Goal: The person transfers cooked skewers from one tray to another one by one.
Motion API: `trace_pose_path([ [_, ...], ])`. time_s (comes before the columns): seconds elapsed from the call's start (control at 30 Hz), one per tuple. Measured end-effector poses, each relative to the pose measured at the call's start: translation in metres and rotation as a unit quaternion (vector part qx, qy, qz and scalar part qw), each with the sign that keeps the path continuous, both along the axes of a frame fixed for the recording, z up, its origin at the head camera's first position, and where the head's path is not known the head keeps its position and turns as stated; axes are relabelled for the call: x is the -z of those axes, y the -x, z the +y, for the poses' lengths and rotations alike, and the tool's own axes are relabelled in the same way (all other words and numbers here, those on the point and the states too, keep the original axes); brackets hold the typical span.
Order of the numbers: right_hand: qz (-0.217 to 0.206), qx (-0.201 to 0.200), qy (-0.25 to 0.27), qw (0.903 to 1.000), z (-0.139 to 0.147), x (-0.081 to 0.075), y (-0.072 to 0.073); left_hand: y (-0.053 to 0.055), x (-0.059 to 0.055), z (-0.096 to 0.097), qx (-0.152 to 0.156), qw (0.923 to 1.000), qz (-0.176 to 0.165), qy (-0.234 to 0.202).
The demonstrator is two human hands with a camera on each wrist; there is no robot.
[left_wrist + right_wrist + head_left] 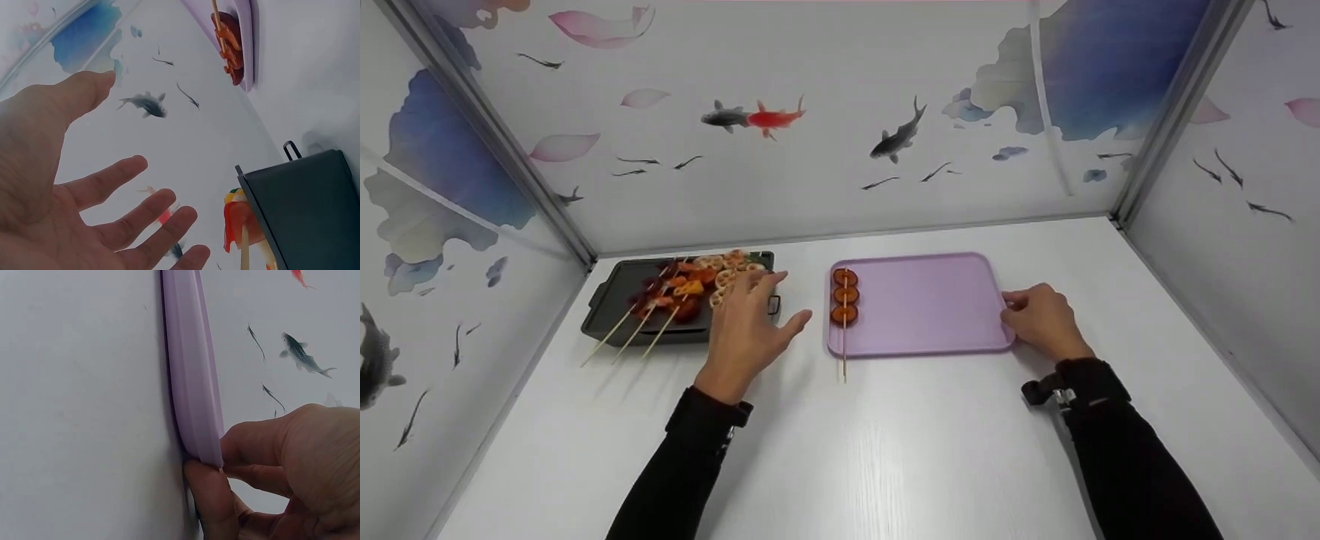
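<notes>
My left hand (745, 330) hovers by the right end of a dark grill pan (637, 330), fingers spread and holding nothing; the left wrist view shows the same open palm (84, 208). Several skewers of food (660, 296) and lotus root slices (725, 279) lie in the pan, partly hidden behind this hand. A lilac tray (922, 300) rests on the table to the right. Along its left side lies one skewer of round brown slices (845, 295), its stick overhanging the near edge. My right hand (1044, 319) pinches the tray's right rim, as the right wrist view shows (253, 461).
The white table (870, 450) is enclosed by printed panels (840, 172) at the back and both sides. A small wire handle (774, 304) sticks out from the pan's right end. Stick ends (619, 337) jut over the pan's near edge.
</notes>
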State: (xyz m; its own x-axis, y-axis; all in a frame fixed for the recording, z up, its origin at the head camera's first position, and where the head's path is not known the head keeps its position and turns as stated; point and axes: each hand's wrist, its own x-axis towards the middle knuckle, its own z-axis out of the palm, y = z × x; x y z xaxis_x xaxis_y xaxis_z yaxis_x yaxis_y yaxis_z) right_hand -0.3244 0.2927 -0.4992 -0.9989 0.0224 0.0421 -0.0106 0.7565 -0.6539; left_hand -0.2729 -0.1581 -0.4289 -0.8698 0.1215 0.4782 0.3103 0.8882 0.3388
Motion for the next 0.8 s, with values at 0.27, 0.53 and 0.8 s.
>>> trace_pose_path([
  [0.27,-0.001,0.002,-0.002,1.0000,0.000,-0.001,0.000,0.002,0.000,-0.019,-0.021,0.9998,0.004,-0.006],
  [0.53,-0.004,0.004,0.000,1.0000,0.000,0.001,0.000,0.004,-0.001,-0.048,-0.035,0.9993,0.012,-0.001],
  [0.8,0.007,0.001,-0.009,0.9999,0.000,0.001,0.000,0.007,-0.002,-0.079,-0.056,0.9984,-0.001,-0.002],
])
